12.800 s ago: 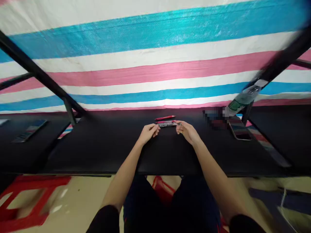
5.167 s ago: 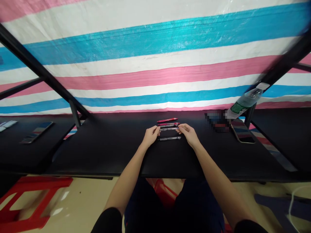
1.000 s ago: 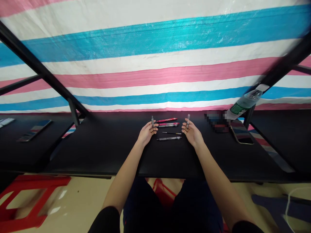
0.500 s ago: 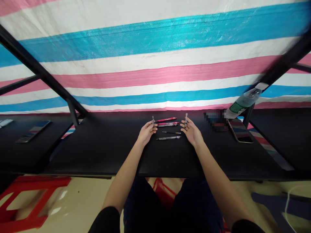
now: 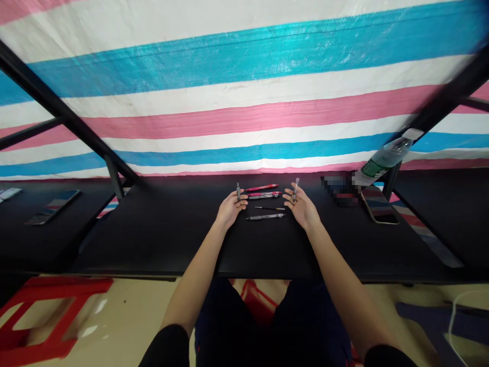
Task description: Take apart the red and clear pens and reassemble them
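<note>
1 clear tube (image 5: pixel 296 189) is tilted further, pinched by right hand (image 5: pixel 304 209); 1 grey barrel (image 5: pixel 238 191) pinched by left hand (image 5: pixel 229 209). Between, on table (image 5: pixel 183 224), are laid 2 red pens (image 5: pixel 262 188), 1 clear pen (image 5: pixel 266 217), 1 refill (image 5: pixel 269 208).

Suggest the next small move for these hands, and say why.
I'd have the right hand lay its clear pen part on the table. The left hand holds a grey pen part, so both hands are occupied, while the thin refill lies loose between them; one freed hand could probably lift it.
</note>
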`<move>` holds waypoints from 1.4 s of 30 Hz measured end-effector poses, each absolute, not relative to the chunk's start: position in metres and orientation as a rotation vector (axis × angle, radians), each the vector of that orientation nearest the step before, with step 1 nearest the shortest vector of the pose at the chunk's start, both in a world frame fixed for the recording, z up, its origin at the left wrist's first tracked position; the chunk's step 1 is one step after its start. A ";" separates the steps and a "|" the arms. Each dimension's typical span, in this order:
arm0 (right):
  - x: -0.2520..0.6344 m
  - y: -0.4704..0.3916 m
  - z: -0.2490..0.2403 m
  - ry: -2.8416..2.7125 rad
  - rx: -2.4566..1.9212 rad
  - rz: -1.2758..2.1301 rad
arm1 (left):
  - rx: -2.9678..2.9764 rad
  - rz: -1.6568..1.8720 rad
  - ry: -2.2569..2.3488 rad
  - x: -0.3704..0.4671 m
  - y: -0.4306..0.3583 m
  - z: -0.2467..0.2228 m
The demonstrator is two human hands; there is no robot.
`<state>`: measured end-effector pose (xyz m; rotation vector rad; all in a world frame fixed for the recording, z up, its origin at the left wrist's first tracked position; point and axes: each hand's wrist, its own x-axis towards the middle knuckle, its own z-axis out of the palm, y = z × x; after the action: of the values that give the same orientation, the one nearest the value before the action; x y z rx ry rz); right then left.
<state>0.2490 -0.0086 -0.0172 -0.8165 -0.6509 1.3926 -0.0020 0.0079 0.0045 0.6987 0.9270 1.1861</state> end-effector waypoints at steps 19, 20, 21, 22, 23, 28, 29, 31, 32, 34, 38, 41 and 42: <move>0.249 -0.010 -0.018 -0.674 -0.780 1.396 | 0.793 1.228 0.893 -0.005 0.008 -0.004; 0.249 -0.010 -0.017 -0.671 -0.780 1.399 | 0.801 1.230 0.890 -0.006 0.008 -0.005; 0.249 -0.010 -0.017 -0.670 -0.783 1.402 | 0.807 1.229 0.889 -0.006 0.009 -0.006; 0.248 -0.011 -0.016 -0.675 -0.789 1.403 | 0.810 1.228 0.888 -0.006 0.009 -0.006; 0.248 -0.011 -0.016 -0.683 -0.795 1.402 | 0.807 1.228 0.889 -0.006 0.009 -0.006; 0.247 -0.011 -0.013 -0.747 -0.848 1.372 | 0.770 1.205 0.910 -0.005 0.009 -0.002; 0.247 -0.012 -0.013 -0.754 -0.856 1.367 | 0.768 1.197 0.915 -0.005 0.008 -0.001; 0.247 -0.012 -0.012 -0.760 -0.860 1.361 | 0.762 1.186 0.923 -0.004 0.008 0.000; 0.247 -0.012 -0.012 -0.761 -0.859 1.358 | 0.759 1.182 0.926 -0.004 0.008 0.001; 0.246 -0.011 -0.014 -0.764 -0.876 1.317 | 0.753 1.178 0.929 -0.004 0.008 0.001; 0.244 -0.009 -0.023 -0.838 -1.068 1.042 | 0.783 1.181 0.917 -0.005 0.010 -0.004; 0.244 -0.009 -0.029 -0.984 -1.253 0.799 | 0.825 1.197 0.907 -0.006 0.011 -0.008; 0.244 -0.009 -0.031 -1.044 -1.312 0.724 | 0.838 1.201 0.906 -0.006 0.011 -0.009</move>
<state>0.2439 -0.0086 -0.0307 -1.3117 -1.0442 0.7242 -0.0056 0.0108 -0.0094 0.8378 0.9065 1.2013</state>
